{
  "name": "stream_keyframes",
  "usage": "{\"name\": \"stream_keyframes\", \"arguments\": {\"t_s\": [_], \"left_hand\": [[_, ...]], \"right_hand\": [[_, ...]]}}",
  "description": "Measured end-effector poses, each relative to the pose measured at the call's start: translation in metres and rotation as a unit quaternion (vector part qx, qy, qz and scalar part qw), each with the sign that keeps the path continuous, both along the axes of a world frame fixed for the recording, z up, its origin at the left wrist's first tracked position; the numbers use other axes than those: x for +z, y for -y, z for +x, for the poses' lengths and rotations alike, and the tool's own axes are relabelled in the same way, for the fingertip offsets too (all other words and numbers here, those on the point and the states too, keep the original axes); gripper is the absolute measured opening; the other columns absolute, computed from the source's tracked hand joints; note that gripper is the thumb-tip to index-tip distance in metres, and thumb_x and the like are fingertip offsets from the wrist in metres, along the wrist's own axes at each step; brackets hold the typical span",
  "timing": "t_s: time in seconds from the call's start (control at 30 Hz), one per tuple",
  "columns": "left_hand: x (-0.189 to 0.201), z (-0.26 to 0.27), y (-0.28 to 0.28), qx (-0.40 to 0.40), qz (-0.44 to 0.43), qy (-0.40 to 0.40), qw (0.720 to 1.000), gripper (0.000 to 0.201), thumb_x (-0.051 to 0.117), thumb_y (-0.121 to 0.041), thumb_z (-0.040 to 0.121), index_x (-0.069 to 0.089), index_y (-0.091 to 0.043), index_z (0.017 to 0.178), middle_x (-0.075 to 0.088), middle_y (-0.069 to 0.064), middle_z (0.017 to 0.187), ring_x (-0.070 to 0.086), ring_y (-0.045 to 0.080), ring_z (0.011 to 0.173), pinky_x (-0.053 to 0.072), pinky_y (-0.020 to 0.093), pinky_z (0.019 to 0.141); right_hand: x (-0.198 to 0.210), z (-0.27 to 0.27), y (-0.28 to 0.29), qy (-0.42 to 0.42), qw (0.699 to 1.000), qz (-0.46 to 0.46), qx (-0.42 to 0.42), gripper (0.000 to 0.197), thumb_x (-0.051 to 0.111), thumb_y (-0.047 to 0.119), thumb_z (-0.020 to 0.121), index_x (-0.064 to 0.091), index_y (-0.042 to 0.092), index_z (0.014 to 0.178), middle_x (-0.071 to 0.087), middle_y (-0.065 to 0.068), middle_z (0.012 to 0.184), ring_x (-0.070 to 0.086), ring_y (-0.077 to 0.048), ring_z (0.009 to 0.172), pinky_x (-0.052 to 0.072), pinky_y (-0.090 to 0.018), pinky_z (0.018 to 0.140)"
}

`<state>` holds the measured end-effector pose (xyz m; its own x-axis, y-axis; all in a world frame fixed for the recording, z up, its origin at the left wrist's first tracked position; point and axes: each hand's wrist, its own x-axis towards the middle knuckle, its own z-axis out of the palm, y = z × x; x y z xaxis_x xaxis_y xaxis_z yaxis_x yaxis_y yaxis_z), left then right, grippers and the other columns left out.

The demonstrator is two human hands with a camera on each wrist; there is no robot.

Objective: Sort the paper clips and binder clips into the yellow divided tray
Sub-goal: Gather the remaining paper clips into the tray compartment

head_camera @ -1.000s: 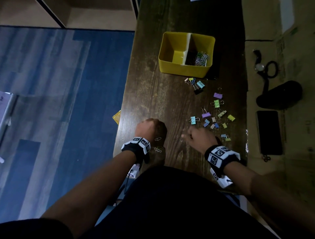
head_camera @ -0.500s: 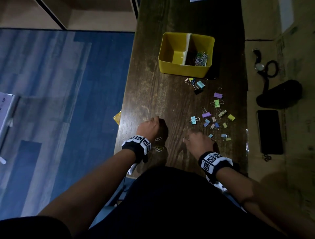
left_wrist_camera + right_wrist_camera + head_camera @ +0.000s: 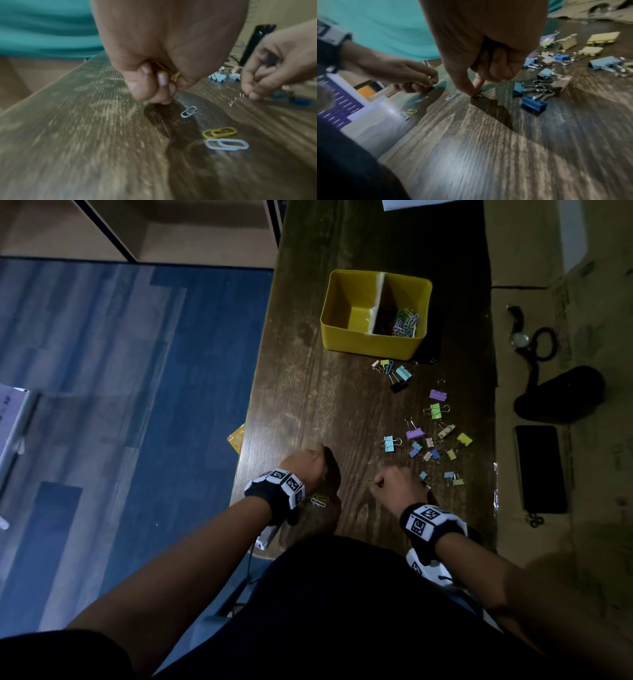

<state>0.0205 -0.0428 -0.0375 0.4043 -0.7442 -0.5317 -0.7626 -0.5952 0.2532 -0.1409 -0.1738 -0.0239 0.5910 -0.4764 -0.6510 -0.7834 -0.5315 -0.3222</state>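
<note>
The yellow divided tray [image 3: 373, 347] stands far up the dark wooden table, with coloured paper clips [image 3: 404, 321] piled in its right compartment. Pastel binder clips [image 3: 435, 440] lie scattered right of centre, more [image 3: 397, 374] just before the tray. My left hand [image 3: 308, 463] is curled at the near left, fingertips on the wood, holding yellow paper clips [image 3: 164, 71] in the fist. Loose white [image 3: 188, 111], yellow [image 3: 219, 132] and white [image 3: 226, 144] paper clips lie beside it. My right hand [image 3: 394, 484] pinches a silver paper clip [image 3: 478, 93] on the table with thumb and index finger.
Another silver paper clip [image 3: 453, 96] lies between the hands. Blue binder clips [image 3: 534, 103] sit just right of my right hand. A black phone [image 3: 541, 469], a dark pouch [image 3: 558, 393] and a cable [image 3: 544, 344] lie beyond the table's right side. The table's left edge [image 3: 253, 419] drops to blue floor.
My right hand's fingers, stretched leftward a second ago, have curled into a pinch on the silver clip. The left hand has stayed almost in place.
</note>
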Motion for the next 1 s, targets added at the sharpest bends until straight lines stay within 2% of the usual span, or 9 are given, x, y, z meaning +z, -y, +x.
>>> {"name": "stream_keyframes", "arguments": {"t_s": [0.13,0.27,0.37,0.43,0.57,0.67,0.77,0.87,1.0], "left_hand": [[0.003,0.000,-0.003,0.084,-0.048,-0.092,0.991,0.028,0.045,-0.013,0.095,0.036,0.000,0.118,0.064,0.024,0.094,0.061,0.037,0.079,0.037,0.035,0.061],[0.008,0.001,-0.008,0.094,-0.077,-0.111,0.986,0.026,0.046,-0.013,0.095,0.047,-0.005,0.120,0.067,0.022,0.098,0.063,0.036,0.083,0.047,0.037,0.069],[0.014,0.002,-0.014,0.125,-0.098,-0.116,0.981,0.022,0.040,-0.014,0.095,0.060,-0.004,0.095,0.066,0.021,0.092,0.061,0.034,0.080,0.043,0.032,0.067],[0.015,0.002,-0.018,0.152,-0.102,-0.118,0.976,0.028,0.038,-0.019,0.096,0.058,-0.010,0.079,0.064,0.017,0.088,0.061,0.031,0.080,0.038,0.029,0.067],[0.016,0.001,-0.025,0.202,-0.067,-0.120,0.970,0.058,0.035,-0.046,0.099,0.062,-0.005,0.069,0.063,0.014,0.075,0.061,0.025,0.071,0.047,0.031,0.068],[0.015,-0.003,-0.026,0.186,-0.067,-0.094,0.976,0.057,0.034,-0.038,0.101,0.050,-0.006,0.058,0.061,0.018,0.071,0.059,0.029,0.069,0.046,0.032,0.070],[0.012,-0.004,-0.028,0.154,-0.068,-0.080,0.982,0.047,0.033,-0.032,0.103,0.057,-0.001,0.078,0.066,0.023,0.084,0.062,0.034,0.077,0.046,0.035,0.071],[0.007,-0.005,-0.031,0.103,-0.068,-0.040,0.992,0.031,0.034,-0.034,0.102,0.052,-0.009,0.105,0.067,0.018,0.088,0.061,0.032,0.073,0.042,0.033,0.062],[0.003,-0.014,-0.034,0.010,-0.033,0.033,0.999,0.037,0.042,-0.047,0.096,0.047,-0.014,0.112,0.067,0.011,0.093,0.064,0.032,0.080,0.052,0.039,0.067]], "right_hand": [[-0.004,-0.003,0.010,0.026,0.999,0.035,-0.015,0.016,0.060,0.023,0.089,0.068,0.011,0.085,0.067,-0.006,0.086,0.065,-0.020,0.079,0.056,-0.039,0.078],[-0.007,-0.006,0.014,0.035,0.998,0.046,0.008,0.010,0.059,0.024,0.090,0.062,0.014,0.091,0.064,-0.004,0.089,0.063,-0.016,0.075,0.057,-0.041,0.078],[-0.008,-0.009,0.012,0.046,0.999,0.017,0.000,0.013,0.058,0.028,0.090,0.059,0.015,0.092,0.062,-0.004,0.087,0.062,-0.016,0.074,0.057,-0.042,0.076],[-0.008,-0.009,0.009,0.046,0.999,-0.008,-0.001,0.021,0.057,0.034,0.091,0.056,0.014,0.099,0.063,-0.004,0.089,0.064,-0.020,0.079,0.056,-0.044,0.077],[-0.009,-0.008,0.004,0.036,0.997,-0.050,0.050,0.030,0.054,0.034,0.094,0.052,0.013,0.115,0.064,-0.011,0.099,0.063,-0.029,0.091,0.054,-0.042,0.079],[-0.008,-0.002,0.000,0.025,0.994,-0.055,0.087,0.019,0.051,0.022,0.094,0.057,0.013,0.109,0.063,-0.010,0.102,0.064,-0.027,0.090,0.055,-0.041,0.079],[-0.005,0.001,-0.005,-0.010,0.988,-0.063,0.137,0.017,0.053,0.014,0.091,0.059,0.011,0.106,0.063,-0.010,0.101,0.064,-0.025,0.089,0.055,-0.039,0.080],[-0.003,0.000,-0.006,-0.015,0.978,-0.077,0.195,0.023,0.050,0.009,0.091,0.054,0.009,0.113,0.064,-0.011,0.101,0.065,-0.026,0.091,0.054,-0.036,0.078],[-0.004,-0.003,0.001,0.060,0.996,0.007,0.071,0.009,0.049,0.013,0.092,0.050,0.013,0.101,0.061,-0.005,0.088,0.062,-0.020,0.076,0.054,-0.038,0.072]]}}
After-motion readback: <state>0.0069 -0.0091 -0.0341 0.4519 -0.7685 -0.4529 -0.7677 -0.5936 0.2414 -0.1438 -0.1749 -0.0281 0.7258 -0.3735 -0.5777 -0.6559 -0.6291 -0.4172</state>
